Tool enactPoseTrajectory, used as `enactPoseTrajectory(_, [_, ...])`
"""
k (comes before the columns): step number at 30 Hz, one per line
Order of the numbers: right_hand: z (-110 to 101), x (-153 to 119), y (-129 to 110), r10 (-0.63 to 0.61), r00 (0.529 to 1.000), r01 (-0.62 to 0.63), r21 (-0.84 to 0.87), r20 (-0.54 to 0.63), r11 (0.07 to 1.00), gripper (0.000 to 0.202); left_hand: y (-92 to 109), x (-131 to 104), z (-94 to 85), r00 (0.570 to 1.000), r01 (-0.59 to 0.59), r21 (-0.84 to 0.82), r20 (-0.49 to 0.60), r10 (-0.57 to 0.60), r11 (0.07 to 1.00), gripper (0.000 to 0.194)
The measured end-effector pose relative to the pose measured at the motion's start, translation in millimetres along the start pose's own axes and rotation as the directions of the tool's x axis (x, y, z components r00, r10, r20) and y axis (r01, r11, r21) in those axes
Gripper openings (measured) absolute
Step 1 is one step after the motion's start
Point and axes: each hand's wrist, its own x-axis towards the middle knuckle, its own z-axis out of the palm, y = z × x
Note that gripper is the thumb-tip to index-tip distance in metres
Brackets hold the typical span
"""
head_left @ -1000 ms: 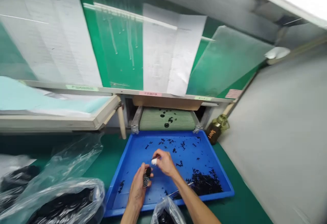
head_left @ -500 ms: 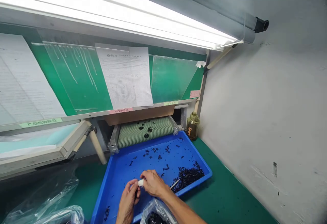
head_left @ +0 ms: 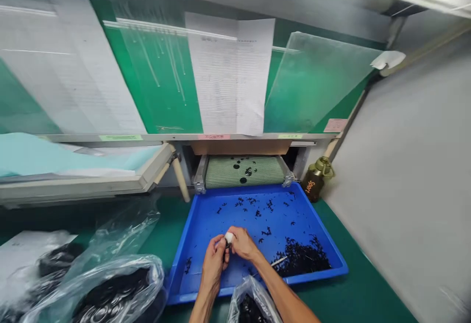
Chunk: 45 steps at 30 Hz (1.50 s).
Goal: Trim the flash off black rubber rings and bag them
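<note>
Over the blue tray, my left hand is closed around a small dark piece. Close against it, my right hand has its fingers closed, with something white at the fingertips; whether this is a finger cover or a held item cannot be made out. A pile of small black pieces lies in the tray's right part, with a thin pale stick at its left edge. Just below my hands stands a clear bag with black parts inside.
A green ribbed conveyor belt with several black discs ends at the tray's back edge. Large clear bags of black parts are at the lower left. A dark bottle stands behind the tray's right corner, beside the wall.
The view has turned left and down, bringing the left-hand bags into sight. My hands remain together over the tray, and the dark piece and white item are now closer together.
</note>
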Motion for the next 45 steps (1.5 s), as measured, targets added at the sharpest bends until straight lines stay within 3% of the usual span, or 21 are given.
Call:
enactPoseTrajectory(3, [-23.4, 22.7, 4.5, -0.022, 0.992, 0.010, -0.095, -0.127, 0.995, 0.034, 4.2, 0.1, -3.9, 1.000, -0.010, -0.105, 0.010, 0.011, 0.994, 0.054])
enactPoseTrajectory(7, [-66.6, 74.2, 13.5, -0.018, 0.937, -0.055, -0.198, -0.348, 0.979, 0.040, 9.6, -2.6, -6.2, 1.000, -0.006, -0.217, -0.008, 0.004, 0.976, 0.046])
enactPoseTrajectory(10, [-83.9, 110.5, 16.8, -0.073, 0.929, -0.018, -0.242, -0.363, 0.970, 0.033, 11.9, -4.5, -6.2, 1.000, 0.013, -0.216, 0.028, -0.008, 0.976, 0.037])
enactPoseTrajectory(13, [-84.2, 122.0, 15.6, -0.123, 0.929, 0.037, -0.242, -0.350, 0.970, 0.026, 13.9, -3.2, -7.1, 0.998, 0.043, -0.208, 0.047, -0.034, 0.977, 0.033])
enactPoseTrajectory(16, [-71.9, 95.9, 11.1, -0.152, 0.925, 0.081, -0.210, -0.347, 0.974, 0.028, 14.6, 0.0, -8.7, 0.996, 0.087, -0.238, 0.047, -0.078, 0.967, 0.041])
enactPoseTrajectory(21, [-31.4, 12.4, -5.3, -0.227, 0.940, 0.195, -0.145, -0.255, 0.970, 0.018, 12.5, 2.0, -6.1, 0.990, 0.085, -0.170, 0.126, -0.064, 0.982, 0.052])
enactPoseTrajectory(26, [-8.5, -33.5, -15.1, -0.172, 0.955, 0.221, 0.188, -0.242, 0.957, 0.026, 14.7, -7.5, 0.2, 0.975, 0.061, -0.013, 0.216, -0.057, 0.998, 0.047])
enactPoseTrajectory(32, [-17.0, -39.0, -8.5, 0.044, 0.984, -0.001, 0.242, -0.172, 0.970, 0.028, 17.1, -16.7, 5.8, 0.968, -0.017, 0.148, 0.252, -0.021, 0.989, 0.051])
enactPoseTrajectory(37, [-20.3, -38.6, -6.6, 0.011, 0.991, 0.020, 0.228, -0.132, 0.974, 0.028, 15.6, -17.3, 9.7, 0.971, -0.021, 0.203, 0.237, -0.028, 0.979, 0.055])
enactPoseTrajectory(43, [1.0, -18.1, -6.4, 0.010, 0.999, 0.000, 0.182, -0.050, 0.983, 0.029, 8.8, -11.0, 6.4, 0.994, -0.017, 0.171, 0.106, -0.001, 0.985, 0.057])
enactPoseTrajectory(45, [-0.6, -11.2, -1.3, -0.001, 1.000, 0.004, 0.131, -0.020, 0.991, 0.029, 7.1, -8.3, 4.0, 0.996, -0.006, 0.139, 0.091, -0.007, 0.990, 0.055])
